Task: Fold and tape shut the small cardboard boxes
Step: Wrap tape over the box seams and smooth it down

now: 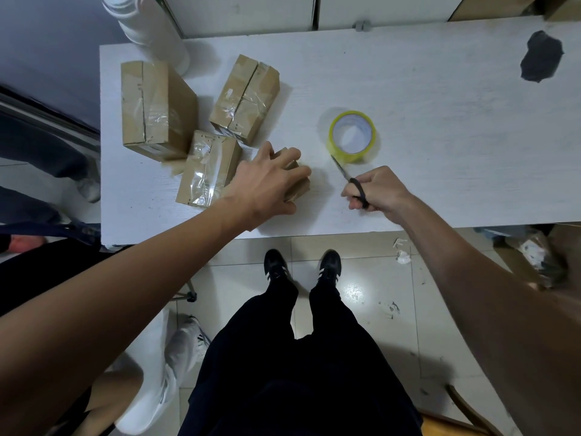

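1. The small box (297, 184) in hand sits near the front edge of the counter (440, 99), mostly covered by our left hand (267, 184). Only its right side and a corner show, so we cannot tell whether its flaps are taped yet.
2. Handling, as we judge it: thin corrugated card, light and likely empty, stiff along the folded edges but soft in the panel middles. It should slide easily on the smooth counter. Best held from above with fingers spread over the top and wrapped down the far edges, pressing near the corners, not the flap seam.
3. The left hand does roughly that: palm down on the box, fingers curled over its far and right sides, gripping it.
4. The right hand (372, 191) is closed around the black handles of the scissors (345, 174), blades pointing toward the tape roll (352, 135), tip just beside its near rim. We cannot tell whether the blades are parted.
5. The roll, yellow-tinted clear tape, lies flat on the counter, near the box to its right.
6. Three taped boxes stand to the left: one (207, 168) just beside the left hand, one (245, 99) behind it, a larger one (157, 108) at the counter's left end. Their glossy tape looks slick and wrinkled.
7. A dark scrap (540, 56) lies far right; a white cylinder (147, 29) rises at the back left corner.
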Tool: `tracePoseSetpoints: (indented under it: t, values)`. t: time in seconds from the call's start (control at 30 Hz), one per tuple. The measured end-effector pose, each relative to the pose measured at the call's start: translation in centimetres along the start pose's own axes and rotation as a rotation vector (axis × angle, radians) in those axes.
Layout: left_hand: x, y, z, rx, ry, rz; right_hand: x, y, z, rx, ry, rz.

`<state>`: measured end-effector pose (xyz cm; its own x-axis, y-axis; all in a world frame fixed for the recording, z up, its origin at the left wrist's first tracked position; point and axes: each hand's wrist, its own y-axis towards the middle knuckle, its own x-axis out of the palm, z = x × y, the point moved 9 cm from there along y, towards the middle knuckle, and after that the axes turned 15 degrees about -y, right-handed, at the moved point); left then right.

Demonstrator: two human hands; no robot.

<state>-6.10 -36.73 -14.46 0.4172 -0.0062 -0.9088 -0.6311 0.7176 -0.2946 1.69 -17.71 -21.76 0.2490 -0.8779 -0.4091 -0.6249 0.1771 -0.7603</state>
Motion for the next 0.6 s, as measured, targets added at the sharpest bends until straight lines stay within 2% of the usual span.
tracePoseSetpoints:
  t: [0.1,0.17,0.3,0.6]
  values:
    - [0.3,-0.6,-0.7,0.005,-0.036,0.038,0.5,-0.7,0.1,-0.005,-0.076,-0.203]
    - [0.5,-0.6,-0.3,0.021,-0.063,0.061,0.5,-1.1,0.3,0.024,-0.042,-0.262]
    - [1.4,0.1,0.4,-0.004,-0.086,0.053,0.4,-1.3,0.4,-0.019,-0.029,-0.288]
    - [3.2,3.4,-0.1,-0.117,-0.005,-0.09,0.3,-1.8,0.1,-0.056,0.019,-0.327]
